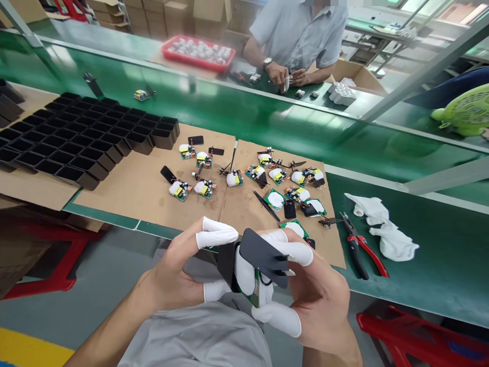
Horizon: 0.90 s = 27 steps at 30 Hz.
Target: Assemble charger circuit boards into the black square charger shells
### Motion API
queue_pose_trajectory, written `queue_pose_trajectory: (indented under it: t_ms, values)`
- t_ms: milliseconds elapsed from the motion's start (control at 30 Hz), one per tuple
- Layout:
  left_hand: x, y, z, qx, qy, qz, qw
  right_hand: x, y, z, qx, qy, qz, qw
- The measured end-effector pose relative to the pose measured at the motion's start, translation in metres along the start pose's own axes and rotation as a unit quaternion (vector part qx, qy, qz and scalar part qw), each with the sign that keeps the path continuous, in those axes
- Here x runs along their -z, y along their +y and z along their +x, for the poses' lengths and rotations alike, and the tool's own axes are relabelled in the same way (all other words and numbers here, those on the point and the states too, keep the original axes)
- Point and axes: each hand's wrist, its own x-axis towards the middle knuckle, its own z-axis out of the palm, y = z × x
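Note:
White finger cots cover several fingertips of both hands. My left hand [168,272] is closed around a black plastic case [227,266], its fingers and thumb on opposite sides. Close against the case's opening, my right hand [324,295] grips a circuit board [253,297] with a white blob on it and a black plug plate [262,252] with metal prongs. Whether the board's edge sits inside the case is hard to see. Just beyond my hands, another green circuit board [294,228] lies on the cardboard.
Rows of black cases [87,137] stand at left. Several wired circuit boards [205,188] and tweezers [266,205] lie on cardboard [191,214]. Pliers [361,244] and a white cloth [397,239] lie right. Across the bench, a person [298,41] works near a red tray [198,65].

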Motion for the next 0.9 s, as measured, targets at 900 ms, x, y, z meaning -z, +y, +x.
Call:
queue_pose_trajectory:
  t_ms: [900]
  values:
    - [-0.004, -0.030, -0.018, 0.047, -0.010, -0.007, 0.999, 0.007, 0.013, -0.008, -0.108, 0.055, -0.054, 0.991]
